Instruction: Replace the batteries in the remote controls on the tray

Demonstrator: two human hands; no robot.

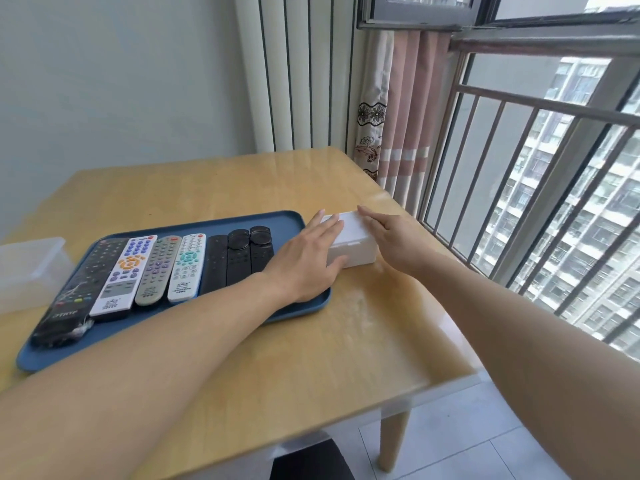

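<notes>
Fingers (329, 225) of the left hand (304, 261) lie straight and slightly spread over the near-left top of a small white box (356, 242), the thumb running along its front lower edge. On the opposite side, the right hand (391, 237) rests against the box's right flank, fingers extended and held close together, tips reaching toward the far corner. Whether either hand truly clasps the box cannot be told; both simply bracket it. The box sits on a pale wooden table (311, 358), just off the right edge of a blue tray (270, 220). On that tray, to the left of both hands and under the left forearm, the remote controls (166, 268) lie side by side, lengthwise: a black one in plastic wrap at far left, then a white, a grey and another white, then three slim black ones nearest the left wrist. A clear plastic container (27, 268) stands at the table's left edge, beside the tray. Window bars (519, 168) and a pink curtain (405, 116) line the right side.
</notes>
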